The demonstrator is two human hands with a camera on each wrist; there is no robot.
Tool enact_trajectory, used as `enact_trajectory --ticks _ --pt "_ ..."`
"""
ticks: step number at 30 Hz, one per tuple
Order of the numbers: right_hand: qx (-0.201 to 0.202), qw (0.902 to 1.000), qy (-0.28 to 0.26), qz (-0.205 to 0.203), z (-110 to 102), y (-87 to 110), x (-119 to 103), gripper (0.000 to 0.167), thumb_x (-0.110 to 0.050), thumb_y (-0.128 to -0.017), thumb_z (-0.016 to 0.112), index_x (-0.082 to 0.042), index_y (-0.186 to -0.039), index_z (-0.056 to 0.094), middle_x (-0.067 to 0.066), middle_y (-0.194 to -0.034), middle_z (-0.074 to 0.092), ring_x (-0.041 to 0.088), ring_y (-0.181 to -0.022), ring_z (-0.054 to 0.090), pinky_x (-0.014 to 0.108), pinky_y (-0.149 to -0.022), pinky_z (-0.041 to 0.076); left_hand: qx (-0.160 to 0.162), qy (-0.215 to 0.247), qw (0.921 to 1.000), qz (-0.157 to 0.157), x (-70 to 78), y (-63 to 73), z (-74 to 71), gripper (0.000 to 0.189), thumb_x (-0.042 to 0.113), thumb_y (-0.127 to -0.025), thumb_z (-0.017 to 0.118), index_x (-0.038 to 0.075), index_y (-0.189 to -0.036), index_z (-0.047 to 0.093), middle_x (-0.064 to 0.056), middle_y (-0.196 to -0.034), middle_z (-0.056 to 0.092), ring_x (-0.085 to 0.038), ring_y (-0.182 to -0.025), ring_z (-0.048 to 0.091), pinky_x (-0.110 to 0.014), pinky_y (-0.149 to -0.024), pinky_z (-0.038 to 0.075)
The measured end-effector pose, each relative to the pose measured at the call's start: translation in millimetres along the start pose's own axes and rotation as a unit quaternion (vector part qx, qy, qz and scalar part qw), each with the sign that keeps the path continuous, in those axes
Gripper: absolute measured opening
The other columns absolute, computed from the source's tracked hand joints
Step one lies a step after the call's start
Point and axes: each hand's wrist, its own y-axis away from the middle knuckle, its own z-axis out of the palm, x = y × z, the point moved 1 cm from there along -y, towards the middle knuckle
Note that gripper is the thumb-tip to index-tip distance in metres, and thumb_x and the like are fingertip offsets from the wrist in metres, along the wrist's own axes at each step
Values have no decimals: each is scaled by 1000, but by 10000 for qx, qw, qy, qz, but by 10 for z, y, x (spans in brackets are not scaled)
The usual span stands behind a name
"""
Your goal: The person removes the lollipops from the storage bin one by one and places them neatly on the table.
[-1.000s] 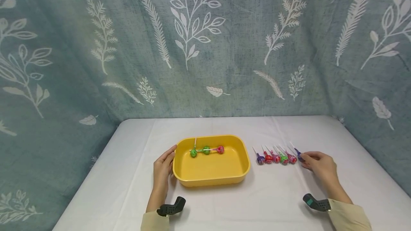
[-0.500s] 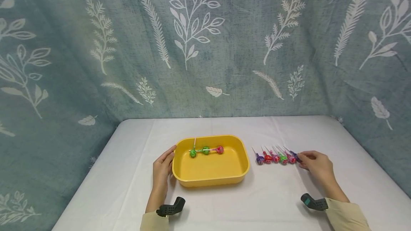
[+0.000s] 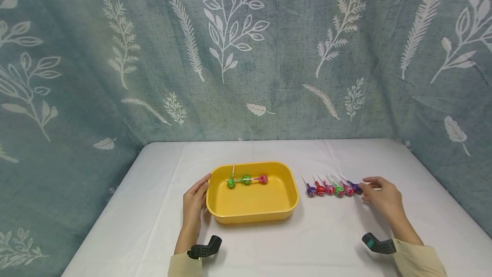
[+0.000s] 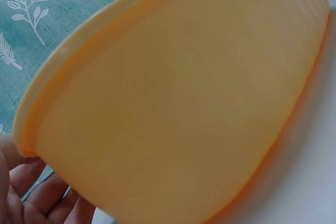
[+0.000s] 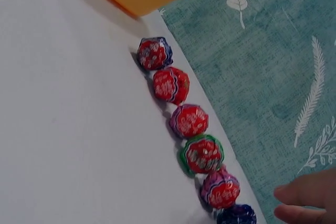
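In the head view my left hand rests against the left side of a yellow tray, fingers at its rim and wall. The left wrist view shows the outside of the tray with that hand's fingers beside it. Two green lollipops and a pink one lie inside. My right hand is just right of a dark blue lollipop, the last of a row. In the right wrist view its fingertips stand apart from that lollipop, holding nothing.
The row runs leftward from the blue one: pink, green, pink, red and purple lollipops, sticks pointing back. A white cloth covers the table; a leaf-patterned curtain hangs behind.
My right hand has brought the dark blue lollipop left to the row's end, let go of it and drawn back slightly right. The left hand and tray stay still.
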Motion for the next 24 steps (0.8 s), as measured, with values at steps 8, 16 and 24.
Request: enact_trajectory --ticks 8,16,24 --pt "122 9992 180 -334 268 -317 415 46 -37 -96 57 3 -119 59 23 -107 59 13 -64 66 21 -52 53 -27 18 10000 -13 8 -1 -2 32 23 -96 58 13 -125 66 -2 -134 58 -16 -120 56 -21 -91 49" --pt "-424 9963 -460 -596 272 11 -411 40 -26 -94 62 7 -118 58 23 -106 59 27 -80 67 36 -58 59 -52 117 9999 -19 -2 -6 -5 32 23 -96 58 13 -126 66 -2 -133 58 -16 -119 56 -21 -90 50" --pt "-932 9897 -812 -728 533 105 -978 30 -14 -93 63 5 -116 60 18 -103 61 30 -82 67 35 -64 60 -61 189 9998 -4 3 -6 -6 32 23 -96 60 12 -125 66 -2 -133 59 -15 -120 56 -20 -90 49"
